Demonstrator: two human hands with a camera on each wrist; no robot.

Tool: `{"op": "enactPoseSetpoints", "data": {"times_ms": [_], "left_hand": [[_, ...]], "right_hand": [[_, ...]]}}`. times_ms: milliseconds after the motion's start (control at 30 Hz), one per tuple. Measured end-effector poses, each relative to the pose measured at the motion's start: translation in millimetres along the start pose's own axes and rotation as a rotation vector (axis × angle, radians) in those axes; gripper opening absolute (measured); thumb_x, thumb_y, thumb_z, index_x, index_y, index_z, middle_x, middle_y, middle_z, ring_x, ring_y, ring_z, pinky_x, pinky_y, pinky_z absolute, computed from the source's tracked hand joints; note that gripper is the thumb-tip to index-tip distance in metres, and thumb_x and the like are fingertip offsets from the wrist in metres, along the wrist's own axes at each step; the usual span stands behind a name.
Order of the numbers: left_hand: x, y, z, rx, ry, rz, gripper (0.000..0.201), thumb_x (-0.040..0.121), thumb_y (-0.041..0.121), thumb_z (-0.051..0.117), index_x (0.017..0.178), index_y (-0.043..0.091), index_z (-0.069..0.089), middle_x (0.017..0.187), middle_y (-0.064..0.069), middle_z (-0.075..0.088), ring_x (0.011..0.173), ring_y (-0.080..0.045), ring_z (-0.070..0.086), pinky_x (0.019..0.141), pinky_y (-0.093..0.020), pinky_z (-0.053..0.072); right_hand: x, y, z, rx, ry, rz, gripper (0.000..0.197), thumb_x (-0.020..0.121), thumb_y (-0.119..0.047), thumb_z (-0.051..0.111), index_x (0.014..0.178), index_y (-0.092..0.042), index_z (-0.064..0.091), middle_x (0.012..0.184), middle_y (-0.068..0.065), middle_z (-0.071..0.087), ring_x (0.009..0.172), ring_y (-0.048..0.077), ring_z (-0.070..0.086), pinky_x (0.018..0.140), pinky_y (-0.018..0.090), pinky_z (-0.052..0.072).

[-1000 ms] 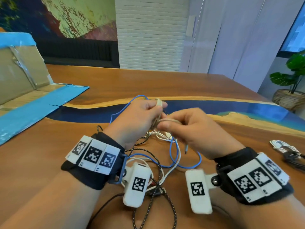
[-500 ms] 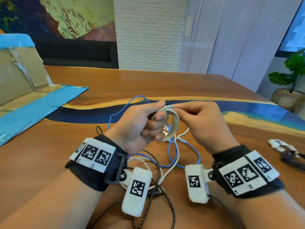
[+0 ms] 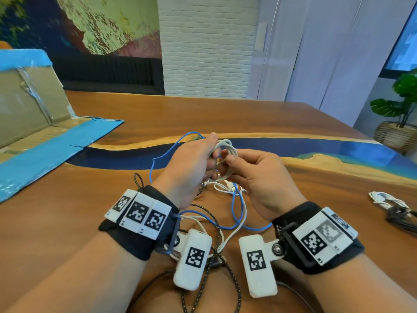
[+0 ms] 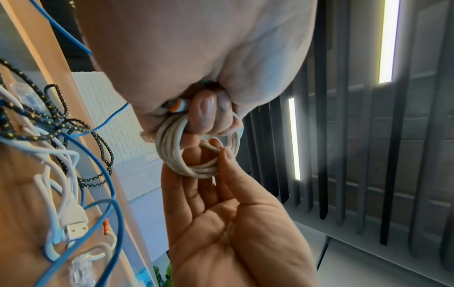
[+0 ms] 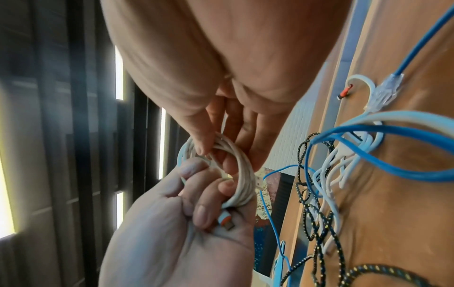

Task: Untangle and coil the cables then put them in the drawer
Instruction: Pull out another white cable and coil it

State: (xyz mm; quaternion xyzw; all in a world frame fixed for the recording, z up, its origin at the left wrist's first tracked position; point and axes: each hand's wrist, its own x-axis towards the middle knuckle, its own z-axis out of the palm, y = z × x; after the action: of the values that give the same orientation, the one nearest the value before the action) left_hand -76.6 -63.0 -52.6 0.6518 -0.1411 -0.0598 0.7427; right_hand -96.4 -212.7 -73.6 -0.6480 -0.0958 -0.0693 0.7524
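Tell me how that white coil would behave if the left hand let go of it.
The white coil would probably spring loose: its loops sit unevenly, with nothing tied round them. It looks light and floppy, since the left hand and right hand hold it up by fingertips alone.

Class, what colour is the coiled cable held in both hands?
White coiled cable; it shows best in the left wrist view.

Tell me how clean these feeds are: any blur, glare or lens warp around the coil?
Head view: evenly lit, the wooden table bowed by the wide lens, hands sharp. Left wrist view: the coiled white cable is sharp, the right hand slightly smeared, ceiling light strips blown out. Right wrist view: soft motion blur on the left hand, bright backlight behind, the loose blue cable in close foreground.
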Motion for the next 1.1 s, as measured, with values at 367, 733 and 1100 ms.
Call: {"op": "enactPoseSetpoints", "data": {"times_ms": [367, 733, 1100], "left_hand": [[-3.5, 4.8, -2.0, -0.028, -0.061, 0.03, 0.041, 0.109, 0.031, 0.046, 0.081, 0.011, 0.068, 0.055, 0.004, 0.045, 0.043, -0.008, 0.041, 0.043, -0.016, 0.037], [1.3, -0.5, -12.0, 0.13, -0.093, 0.079, 0.027, 0.109, 0.022, 0.047, 0.118, 0.012, 0.071, 0.062, 0.004, 0.027, 0.052, -0.011, 0.03, 0.06, -0.028, 0.042], [2.7, -3.6, -12.0, 0.432, -0.097, 0.039, 0.027, 0.101, 0.036, 0.063, 0.093, 0.013, 0.075, 0.046, 0.02, 0.049, 0.046, -0.002, 0.043, 0.057, -0.023, 0.039]], "right_hand": [[-3.9, -10.8, 1.8, 0.265, -0.231, 0.111, 0.045, 0.088, -0.005, 0.067, 0.129, 0.003, 0.051, 0.085, 0.014, 0.064, 0.074, 0.023, 0.061, 0.081, 0.038, 0.051], [-3.0, -22.6, -17.4, -0.57, 0.088, -0.021, 0.032, 0.085, -0.016, 0.081, 0.114, -0.022, 0.068, 0.076, 0.002, 0.079, 0.071, 0.019, 0.077, 0.076, 0.044, 0.063], [-9.1, -42.6, -29.4, -0.769, 0.153, -0.401, 0.021, 0.088, -0.013, 0.078, 0.102, -0.028, 0.078, 0.072, -0.007, 0.076, 0.066, 0.01, 0.074, 0.073, 0.034, 0.062]]}}
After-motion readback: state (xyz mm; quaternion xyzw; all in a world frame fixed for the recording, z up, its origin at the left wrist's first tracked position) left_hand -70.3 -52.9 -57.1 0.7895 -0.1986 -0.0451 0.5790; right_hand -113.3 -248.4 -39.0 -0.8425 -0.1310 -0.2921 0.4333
